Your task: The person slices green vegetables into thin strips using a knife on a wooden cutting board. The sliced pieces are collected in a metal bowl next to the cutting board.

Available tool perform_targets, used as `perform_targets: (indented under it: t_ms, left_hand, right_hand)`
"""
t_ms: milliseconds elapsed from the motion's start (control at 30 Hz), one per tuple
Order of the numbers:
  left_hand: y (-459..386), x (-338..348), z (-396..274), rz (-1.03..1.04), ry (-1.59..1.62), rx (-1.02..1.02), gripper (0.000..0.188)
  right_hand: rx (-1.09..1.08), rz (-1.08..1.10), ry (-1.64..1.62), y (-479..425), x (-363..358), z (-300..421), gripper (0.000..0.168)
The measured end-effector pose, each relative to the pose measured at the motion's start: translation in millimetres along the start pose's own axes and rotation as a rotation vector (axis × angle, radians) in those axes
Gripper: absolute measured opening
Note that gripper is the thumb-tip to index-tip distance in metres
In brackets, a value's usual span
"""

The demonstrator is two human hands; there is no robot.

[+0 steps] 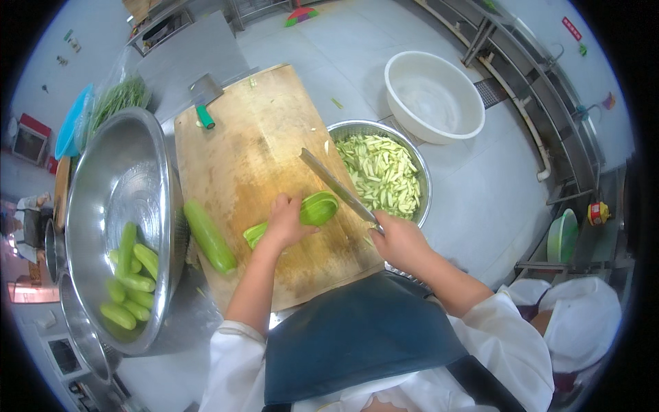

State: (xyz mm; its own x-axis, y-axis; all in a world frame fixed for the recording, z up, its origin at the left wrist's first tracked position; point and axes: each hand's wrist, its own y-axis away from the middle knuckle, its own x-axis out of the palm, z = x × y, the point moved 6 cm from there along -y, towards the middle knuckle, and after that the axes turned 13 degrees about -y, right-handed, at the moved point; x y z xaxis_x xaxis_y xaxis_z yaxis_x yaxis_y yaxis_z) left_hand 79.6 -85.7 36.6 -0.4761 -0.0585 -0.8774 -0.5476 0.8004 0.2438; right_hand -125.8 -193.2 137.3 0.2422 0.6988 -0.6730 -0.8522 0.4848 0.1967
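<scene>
My left hand (284, 222) presses on a green squash (318, 208) cut into long slices, which lies across the wooden cutting board (247, 154). Part of that squash is hidden under my fingers. Gripped by the handle in my right hand (401, 238) is a kitchen knife (334, 185), probably a cleaver, seen nearly edge-on. Its blade stands just right of the slices, over the board's right side. A whole green squash (210, 237) rests at the board's left edge. Below that right edge, a perforated metal basin (427, 190) holds a heap of cut squash strips (383, 175).
A large steel bowl (116, 170) with several whole squashes (135, 280) stands left of the board. Another cleaver, green-handled (205, 117), lies at the board's far left corner. Bagged green stalks (119, 98) are behind the bowl. A white tub (435, 98) sits on the floor; a white-capped person (582, 324) is at right.
</scene>
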Motion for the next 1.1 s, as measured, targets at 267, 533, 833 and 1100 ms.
perform_targets:
  t_ms: [267,533,833,1100]
  left_hand:
    - [56,-12,-9,-0.474,-0.417,-0.047,0.055]
    - [55,-8,-5,-0.688,-0.402,0.020,0.043]
    - [53,-11,-4,-0.738,-0.429,-0.017,0.035]
    - [54,-2,-2,-0.717,-0.408,-0.022,0.033]
  right_hand:
    - [-0.069,-0.040,-0.093,-4,8,-13,0.021]
    - [-0.209,-0.020,0.052,-24,2,-4,0.018]
    - [-0.205,0.035,0.160,-38,21,9,0.016]
    - [-0.097,0.160,0.199,-37,21,28,0.016]
